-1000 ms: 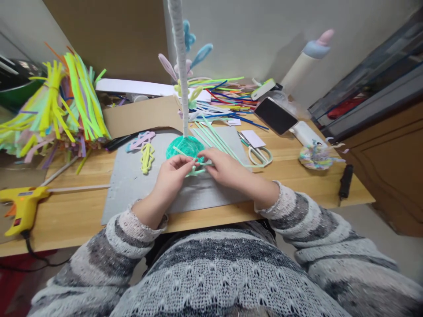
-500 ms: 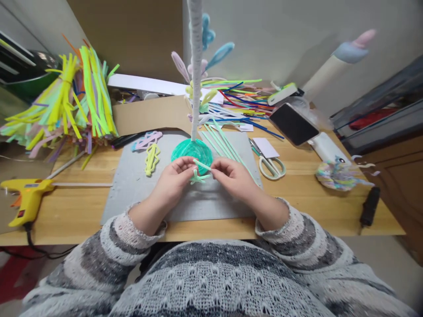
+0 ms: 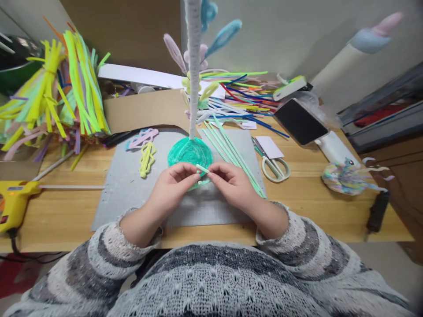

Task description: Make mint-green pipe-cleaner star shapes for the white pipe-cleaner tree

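Wooden table (image 3: 307, 215): fingers (image 3: 185, 168) partly hide a mint pipe cleaner (image 3: 202, 168), its exposed section straight, at 5 o'clock of the green coiled base (image 3: 188, 152); left hand (image 3: 176, 181) and right hand (image 3: 233, 181) apparently pinch it.

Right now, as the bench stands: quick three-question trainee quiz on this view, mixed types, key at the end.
1. What colour is the small piece at the fingertips of the left hand and right hand?
2. True or false: the glue gun lies to the left of the grey mat.
3. What colour is the round base under the white stem? a) red b) green c) black

Key: 1. Pale green. 2. True. 3. b.
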`<state>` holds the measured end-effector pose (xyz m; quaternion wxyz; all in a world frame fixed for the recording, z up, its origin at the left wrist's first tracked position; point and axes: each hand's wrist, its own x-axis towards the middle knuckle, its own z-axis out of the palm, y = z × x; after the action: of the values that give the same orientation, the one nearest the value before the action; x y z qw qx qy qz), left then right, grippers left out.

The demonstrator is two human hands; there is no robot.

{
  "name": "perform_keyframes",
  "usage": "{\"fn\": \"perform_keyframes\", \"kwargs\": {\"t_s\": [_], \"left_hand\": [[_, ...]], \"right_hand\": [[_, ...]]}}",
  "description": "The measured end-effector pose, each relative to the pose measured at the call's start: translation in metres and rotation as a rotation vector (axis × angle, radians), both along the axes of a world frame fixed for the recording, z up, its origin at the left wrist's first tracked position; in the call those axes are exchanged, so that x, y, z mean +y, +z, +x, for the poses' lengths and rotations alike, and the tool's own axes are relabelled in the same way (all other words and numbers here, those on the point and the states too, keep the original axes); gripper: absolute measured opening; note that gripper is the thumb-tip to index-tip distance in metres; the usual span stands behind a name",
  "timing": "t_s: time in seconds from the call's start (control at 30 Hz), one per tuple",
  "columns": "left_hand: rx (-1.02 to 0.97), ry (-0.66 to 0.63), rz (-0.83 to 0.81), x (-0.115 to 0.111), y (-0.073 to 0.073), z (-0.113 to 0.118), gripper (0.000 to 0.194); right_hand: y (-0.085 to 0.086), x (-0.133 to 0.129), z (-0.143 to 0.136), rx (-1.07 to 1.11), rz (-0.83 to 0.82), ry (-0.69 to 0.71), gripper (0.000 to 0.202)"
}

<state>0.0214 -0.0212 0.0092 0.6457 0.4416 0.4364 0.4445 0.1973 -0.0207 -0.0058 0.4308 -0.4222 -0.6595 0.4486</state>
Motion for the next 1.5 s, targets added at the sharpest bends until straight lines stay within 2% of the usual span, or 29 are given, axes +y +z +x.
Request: {"fn": "perform_keyframes", "kwargs": {"t_s": [0.1, 0.33, 0.5, 0.63, 0.87, 1.0, 1.1, 1.2, 1.33, 1.5], "left_hand": [[-0.037, -0.046, -0.027, 0.001, 0.003, -0.002, 0.018], [-0.002, -0.062, 0.004, 0.002, 0.004, -0.004, 0.016], [0.033, -0.044, 0.037, 0.001, 0.005, -0.003, 0.018], [0.092, -0.040, 0.059, 0.001, 0.005, -0.002, 0.018], [0.349, -0.070, 0.194, -0.002, 0.005, -0.003, 0.012], [0.449, -0.077, 0.246, -0.003, 0.003, -0.004, 0.012], [0.381, -0.079, 0.245, -0.002, 0.002, -0.003, 0.013], [0.282, -0.083, 0.166, 0.000, 0.001, -0.002, 0.014], [0.144, -0.059, 0.024, 0.001, 0.001, -0.002, 0.015], [0.096, -0.038, 0.016, 0.001, 0.003, -0.002, 0.015]], "right_hand": [[0.001, -0.001, 0.002, 0.067, -0.017, 0.029, 0.013], [0.006, -0.004, 0.001, 0.004, 0.107, -0.028, 0.007], [0.006, -0.008, -0.004, 0.115, -0.023, 0.028, 0.008], [0.006, -0.007, -0.003, 0.113, -0.095, 0.031, 0.008], [0.007, -0.003, -0.002, 0.121, -0.243, 0.085, 0.014], [0.008, -0.004, -0.005, 0.112, -0.271, 0.077, 0.013], [0.006, -0.006, -0.008, 0.137, -0.239, 0.002, 0.012], [0.005, -0.006, -0.009, 0.169, -0.190, -0.046, 0.012], [0.005, -0.004, -0.009, 0.219, -0.191, -0.005, 0.013], [0.006, -0.002, -0.008, 0.244, -0.236, 0.027, 0.015]]}}
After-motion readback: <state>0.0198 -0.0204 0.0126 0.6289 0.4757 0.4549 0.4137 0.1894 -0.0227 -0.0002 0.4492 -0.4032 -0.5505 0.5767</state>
